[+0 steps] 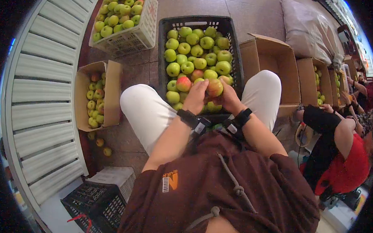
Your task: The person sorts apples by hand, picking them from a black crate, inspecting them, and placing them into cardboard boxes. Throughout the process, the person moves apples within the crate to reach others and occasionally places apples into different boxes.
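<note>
A black plastic crate (235, 65) full of green and reddish apples stands between my knees. Over its near end, my right hand (230, 97) holds a red-green apple (215, 88) from the right side. My left hand (196, 96) is closed just left of that apple, with its thumb and fingers near a green apple; what it grips, if anything, is partly hidden. A red apple (184, 84) lies in the crate just left of my left hand. Both wrists wear black straps.
At the left are a white crate (133, 42) and a cardboard box (112, 93), both with apples, and loose apples (107, 151) on the floor. An open box (276, 62) stands at the right, near a sack (306, 30) and a seated person (345, 163). Lower left: a black crate (95, 203).
</note>
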Motion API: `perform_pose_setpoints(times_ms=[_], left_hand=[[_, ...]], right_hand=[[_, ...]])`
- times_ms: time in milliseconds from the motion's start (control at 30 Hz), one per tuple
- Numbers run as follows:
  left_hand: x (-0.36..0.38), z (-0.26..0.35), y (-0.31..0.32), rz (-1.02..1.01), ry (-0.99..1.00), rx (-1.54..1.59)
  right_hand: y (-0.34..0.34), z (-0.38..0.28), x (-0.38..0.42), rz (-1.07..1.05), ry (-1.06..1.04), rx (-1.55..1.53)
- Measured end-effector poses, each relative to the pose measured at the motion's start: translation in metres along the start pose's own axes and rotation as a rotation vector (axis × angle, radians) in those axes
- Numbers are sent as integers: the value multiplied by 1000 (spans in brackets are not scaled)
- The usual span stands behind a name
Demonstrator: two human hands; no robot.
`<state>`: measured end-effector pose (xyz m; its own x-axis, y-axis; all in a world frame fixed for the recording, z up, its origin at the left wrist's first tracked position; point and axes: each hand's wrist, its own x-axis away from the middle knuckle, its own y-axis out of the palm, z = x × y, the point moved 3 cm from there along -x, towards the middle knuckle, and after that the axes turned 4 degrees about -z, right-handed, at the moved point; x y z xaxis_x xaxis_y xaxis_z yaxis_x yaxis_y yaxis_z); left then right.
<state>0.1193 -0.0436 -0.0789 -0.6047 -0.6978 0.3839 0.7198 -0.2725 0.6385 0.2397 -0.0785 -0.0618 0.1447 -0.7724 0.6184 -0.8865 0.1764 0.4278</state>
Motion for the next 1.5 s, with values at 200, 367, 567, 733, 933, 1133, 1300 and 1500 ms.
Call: perform_pose_setpoints(times_ms=[200, 367, 567, 733, 933, 1133, 1300, 1500], left_hand=[[-3, -4, 0, 68, 8, 64], [-6, 0, -15, 279, 145, 19], [0, 18, -1, 313, 160, 79], [-8, 3, -15, 302, 58, 109], [-14, -1, -11, 298, 18, 77], [-20, -8, -14, 356, -49, 55], [-26, -12, -15, 433, -75, -10], [-33, -14, -27, 488, -72, 12]], right_hand=[[-13, 7, -6, 225, 9, 173], [-4, 9, -17, 47, -376, 392], [6, -20, 9, 17, -398, 284], [-18, -96, 68, -16, -721, -121], [-189, -153, 88, 372, -773, -343], [-336, -54, 60, 695, -266, 70], [-351, -10, 36, 933, 60, 589], [-373, -1, 14, 971, 444, 1067]])
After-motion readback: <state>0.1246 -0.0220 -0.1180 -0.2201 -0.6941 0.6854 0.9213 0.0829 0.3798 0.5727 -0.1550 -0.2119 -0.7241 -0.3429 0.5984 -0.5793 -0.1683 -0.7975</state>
